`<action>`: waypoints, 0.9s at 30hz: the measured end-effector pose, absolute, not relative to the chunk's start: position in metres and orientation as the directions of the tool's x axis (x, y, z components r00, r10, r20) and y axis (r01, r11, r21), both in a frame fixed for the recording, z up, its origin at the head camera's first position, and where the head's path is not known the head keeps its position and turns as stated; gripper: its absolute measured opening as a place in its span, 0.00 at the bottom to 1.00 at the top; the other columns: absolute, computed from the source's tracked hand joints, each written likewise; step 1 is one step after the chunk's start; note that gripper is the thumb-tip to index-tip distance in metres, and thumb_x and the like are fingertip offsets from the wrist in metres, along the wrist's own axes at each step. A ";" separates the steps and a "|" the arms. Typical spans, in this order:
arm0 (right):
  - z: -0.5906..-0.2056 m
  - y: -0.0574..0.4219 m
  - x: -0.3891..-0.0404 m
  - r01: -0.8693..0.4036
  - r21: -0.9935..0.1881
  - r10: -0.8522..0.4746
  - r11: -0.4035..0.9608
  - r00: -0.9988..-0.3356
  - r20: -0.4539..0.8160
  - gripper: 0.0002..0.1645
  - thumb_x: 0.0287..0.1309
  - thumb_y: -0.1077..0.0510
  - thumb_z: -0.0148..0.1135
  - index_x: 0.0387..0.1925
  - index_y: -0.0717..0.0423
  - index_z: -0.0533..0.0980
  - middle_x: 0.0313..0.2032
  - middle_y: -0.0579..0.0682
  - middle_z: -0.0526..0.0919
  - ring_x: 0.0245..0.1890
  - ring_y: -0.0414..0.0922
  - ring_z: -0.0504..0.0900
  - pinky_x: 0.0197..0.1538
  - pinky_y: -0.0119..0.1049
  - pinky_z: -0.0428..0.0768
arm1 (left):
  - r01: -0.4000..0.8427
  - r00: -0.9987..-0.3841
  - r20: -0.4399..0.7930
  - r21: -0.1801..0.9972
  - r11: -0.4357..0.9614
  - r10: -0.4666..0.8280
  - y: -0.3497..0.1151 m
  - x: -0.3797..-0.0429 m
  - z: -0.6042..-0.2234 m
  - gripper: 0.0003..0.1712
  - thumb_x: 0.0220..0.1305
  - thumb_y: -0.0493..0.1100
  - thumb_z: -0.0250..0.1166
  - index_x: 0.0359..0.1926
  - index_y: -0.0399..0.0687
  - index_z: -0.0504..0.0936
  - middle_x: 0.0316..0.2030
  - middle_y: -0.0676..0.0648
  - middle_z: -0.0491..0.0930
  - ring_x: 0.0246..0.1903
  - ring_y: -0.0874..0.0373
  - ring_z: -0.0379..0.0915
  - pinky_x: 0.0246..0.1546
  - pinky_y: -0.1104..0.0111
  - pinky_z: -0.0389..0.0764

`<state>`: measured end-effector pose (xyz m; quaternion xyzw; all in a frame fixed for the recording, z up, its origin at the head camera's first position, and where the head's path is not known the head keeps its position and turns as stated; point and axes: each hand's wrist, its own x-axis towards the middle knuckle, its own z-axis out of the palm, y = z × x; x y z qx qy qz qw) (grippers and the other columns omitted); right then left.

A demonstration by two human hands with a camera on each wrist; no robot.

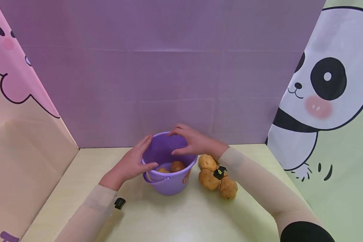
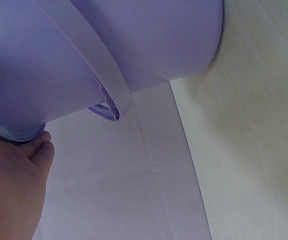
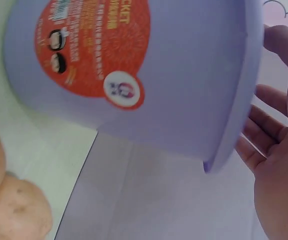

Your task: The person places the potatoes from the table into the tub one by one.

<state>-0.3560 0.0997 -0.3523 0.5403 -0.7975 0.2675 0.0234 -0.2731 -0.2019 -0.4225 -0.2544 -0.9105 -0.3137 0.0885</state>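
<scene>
Potatoes [image 1: 208, 179] sit inside and beside that purple bucket [image 1: 169, 186]; left hand [image 1: 130, 164] touches its rim, right hand [image 1: 195, 140] hovers over the opening, both with fingers spread.

Head view: above the counter [image 1: 157, 222], farther off, facing forward and down. Wrist views: close in, sideways, facing the bucket [image 1: 169, 187] from opposite flanks. I note bucket and counter in all three; potatoes [image 1: 209, 179] in head and right.

A creased purple wall [image 1: 175, 74] backs a pale table [image 1: 157, 222], with a pink cartoon [image 1: 15, 80] left and a panda [image 1: 358, 70] right.
</scene>
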 end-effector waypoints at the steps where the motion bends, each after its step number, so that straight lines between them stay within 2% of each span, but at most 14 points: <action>1: -0.352 0.104 -0.355 -0.871 -0.410 -0.844 0.271 -0.420 0.334 0.36 0.64 0.51 0.82 0.66 0.66 0.79 0.61 0.62 0.80 0.64 0.59 0.79 0.71 0.48 0.76 | 0.519 -0.855 0.322 0.526 0.673 0.407 -0.202 -0.273 -0.423 0.64 0.69 0.62 0.74 0.88 0.36 0.50 0.88 0.34 0.48 0.85 0.33 0.49 0.81 0.37 0.59; 7: -0.354 0.138 -0.345 -0.846 -0.456 -0.803 0.276 -0.463 0.375 0.32 0.66 0.54 0.80 0.64 0.65 0.79 0.60 0.62 0.80 0.63 0.61 0.79 0.70 0.59 0.76 | 0.519 -0.855 0.330 0.530 0.670 0.400 -0.201 -0.273 -0.423 0.63 0.68 0.58 0.76 0.88 0.35 0.51 0.88 0.34 0.49 0.85 0.33 0.48 0.81 0.37 0.59; 12: -0.365 0.170 -0.335 -0.816 -0.486 -0.771 0.312 -0.517 0.373 0.29 0.68 0.54 0.78 0.65 0.60 0.80 0.62 0.55 0.81 0.65 0.56 0.77 0.69 0.59 0.77 | 0.523 -0.853 0.333 0.535 0.664 0.402 -0.201 -0.272 -0.423 0.63 0.68 0.57 0.76 0.88 0.34 0.51 0.88 0.34 0.48 0.85 0.33 0.48 0.81 0.37 0.58; 17: -0.380 0.199 -0.322 -0.754 -0.538 -0.722 0.377 -0.603 0.340 0.28 0.69 0.53 0.78 0.67 0.53 0.81 0.64 0.51 0.80 0.68 0.51 0.75 0.70 0.63 0.76 | 0.525 -0.851 0.338 0.530 0.666 0.402 -0.202 -0.274 -0.423 0.64 0.68 0.60 0.76 0.88 0.34 0.51 0.88 0.34 0.48 0.85 0.33 0.48 0.81 0.37 0.59; 20: -0.390 0.215 -0.314 -0.728 -0.549 -0.687 0.411 -0.643 0.338 0.27 0.68 0.53 0.78 0.65 0.50 0.81 0.63 0.47 0.79 0.67 0.50 0.76 0.70 0.65 0.75 | 0.523 -0.853 0.336 0.530 0.668 0.401 -0.202 -0.274 -0.424 0.64 0.68 0.59 0.76 0.88 0.35 0.50 0.88 0.34 0.48 0.85 0.33 0.48 0.81 0.37 0.59; 27: -0.414 0.245 -0.295 -0.682 -0.579 -0.631 0.445 -0.699 0.338 0.27 0.68 0.53 0.79 0.65 0.43 0.80 0.63 0.42 0.79 0.63 0.46 0.76 0.65 0.62 0.78 | 0.525 -0.851 0.334 0.530 0.666 0.406 -0.201 -0.274 -0.425 0.64 0.68 0.59 0.75 0.88 0.35 0.50 0.88 0.34 0.48 0.85 0.33 0.47 0.81 0.37 0.58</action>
